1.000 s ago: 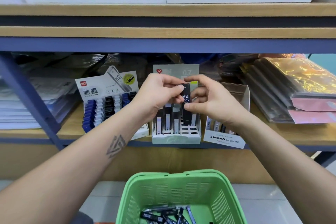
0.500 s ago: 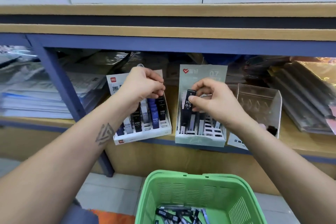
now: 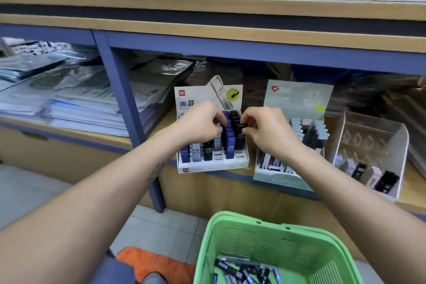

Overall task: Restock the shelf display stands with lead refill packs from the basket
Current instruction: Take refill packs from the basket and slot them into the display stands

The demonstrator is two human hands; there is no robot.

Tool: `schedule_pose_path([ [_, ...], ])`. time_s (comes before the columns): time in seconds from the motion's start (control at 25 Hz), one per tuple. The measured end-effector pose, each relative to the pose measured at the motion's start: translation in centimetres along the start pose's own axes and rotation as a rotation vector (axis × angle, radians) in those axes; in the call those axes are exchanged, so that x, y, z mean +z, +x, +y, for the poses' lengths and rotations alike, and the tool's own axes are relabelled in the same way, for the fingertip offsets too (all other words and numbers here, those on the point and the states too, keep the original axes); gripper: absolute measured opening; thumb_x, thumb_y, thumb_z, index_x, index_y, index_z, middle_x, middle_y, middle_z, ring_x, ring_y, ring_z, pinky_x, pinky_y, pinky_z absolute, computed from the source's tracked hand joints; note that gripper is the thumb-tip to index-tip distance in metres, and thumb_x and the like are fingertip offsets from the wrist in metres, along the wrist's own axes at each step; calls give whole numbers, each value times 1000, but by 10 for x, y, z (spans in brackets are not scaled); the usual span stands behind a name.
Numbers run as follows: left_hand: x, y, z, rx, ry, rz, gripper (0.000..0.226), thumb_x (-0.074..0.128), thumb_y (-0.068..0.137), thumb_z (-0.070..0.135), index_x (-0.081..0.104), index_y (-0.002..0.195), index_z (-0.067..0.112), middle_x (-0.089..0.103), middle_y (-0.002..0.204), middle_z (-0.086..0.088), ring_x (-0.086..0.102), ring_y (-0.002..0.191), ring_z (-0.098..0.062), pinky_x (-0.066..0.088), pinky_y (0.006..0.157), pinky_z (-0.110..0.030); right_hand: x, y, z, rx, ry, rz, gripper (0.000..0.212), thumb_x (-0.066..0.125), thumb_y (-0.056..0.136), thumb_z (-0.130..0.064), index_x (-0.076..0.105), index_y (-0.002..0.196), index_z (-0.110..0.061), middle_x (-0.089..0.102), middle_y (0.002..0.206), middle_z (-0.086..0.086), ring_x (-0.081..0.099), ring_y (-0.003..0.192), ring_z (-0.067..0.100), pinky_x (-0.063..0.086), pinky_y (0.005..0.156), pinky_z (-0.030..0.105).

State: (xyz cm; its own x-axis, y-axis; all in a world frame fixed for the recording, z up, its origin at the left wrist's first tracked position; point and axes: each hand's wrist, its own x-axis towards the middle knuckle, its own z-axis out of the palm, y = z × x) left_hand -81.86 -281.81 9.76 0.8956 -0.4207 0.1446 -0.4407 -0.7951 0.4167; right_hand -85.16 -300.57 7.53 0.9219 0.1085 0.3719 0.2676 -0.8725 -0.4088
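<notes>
My right grip (image 3: 262,131) pinches a black pack (image 3: 241,137) over the stand (image 3: 213,166) at the shelf's front edge. My left grip (image 3: 202,124) curls on packs. I should slide it straight down.

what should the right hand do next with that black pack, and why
Probably push the black pack straight down into the rightmost column of the white stand. The right hand pinches its top, and the pack stands upright over that column, higher than its neighbours. The left hand rests on packs further left, so it seems clear of the way.
</notes>
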Motion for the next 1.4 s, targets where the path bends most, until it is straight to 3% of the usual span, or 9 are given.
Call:
schedule_pose_path([
  [0.12, 6, 3, 0, 60, 112, -70, 37, 54, 94, 8, 70, 126, 16, 68, 128, -4, 60, 120, -23, 48, 102, -32, 5, 2, -1, -15, -73, -15, 16, 74, 89, -15, 72, 103, -24, 71, 93, 1, 66, 88, 25, 58, 77, 42],
  [0.36, 13, 4, 2, 66, 232, -214, 45, 45, 88, 1, 68, 124, 16, 69, 121, -9, 62, 109, -30, 54, 92, -43, -3, 9, -8, -20, -222, -106, 11, 73, 84, -11, 68, 88, -20, 68, 87, 6, 63, 84, 32, 56, 70, 42],
  [0.52, 14, 7, 4, 64, 299, -232, 43, 44, 88, 3, 68, 123, 13, 68, 122, -11, 63, 108, -30, 55, 90, -44, -5, 12, -8, 4, -248, -163, 13, 70, 87, -12, 70, 93, -23, 68, 94, 5, 64, 87, 30, 57, 73, 41],
  [0.76, 12, 6, 7, 62, 331, -233, 41, 44, 88, 2, 68, 120, 10, 70, 111, -12, 63, 100, -30, 56, 85, -42, 2, 15, -20, -38, -417, -114, 18, 61, 86, -7, 72, 96, -17, 68, 95, 12, 64, 87, 39, 55, 70, 40],
  [1.0, 13, 6, 12, 43, 327, -237, 40, 45, 88, 1, 68, 121, 8, 70, 108, -12, 64, 98, -29, 57, 83, -41, -4, 22, -16, -15, -366, -163, 18, 65, 90, -12, 73, 105, -19, 68, 102, 11, 65, 92, 37, 55, 73, 40],
  [1.4, 15, 10, 9, 75, 342, -231, 39, 45, 89, 1, 69, 118, 9, 70, 106, -11, 64, 96, -28, 57, 80, -39, 3, 15, -8, -45, -442, -147, 21, 62, 88, -7, 75, 101, -18, 70, 100, 12, 65, 92, 39, 52, 70, 37],
])
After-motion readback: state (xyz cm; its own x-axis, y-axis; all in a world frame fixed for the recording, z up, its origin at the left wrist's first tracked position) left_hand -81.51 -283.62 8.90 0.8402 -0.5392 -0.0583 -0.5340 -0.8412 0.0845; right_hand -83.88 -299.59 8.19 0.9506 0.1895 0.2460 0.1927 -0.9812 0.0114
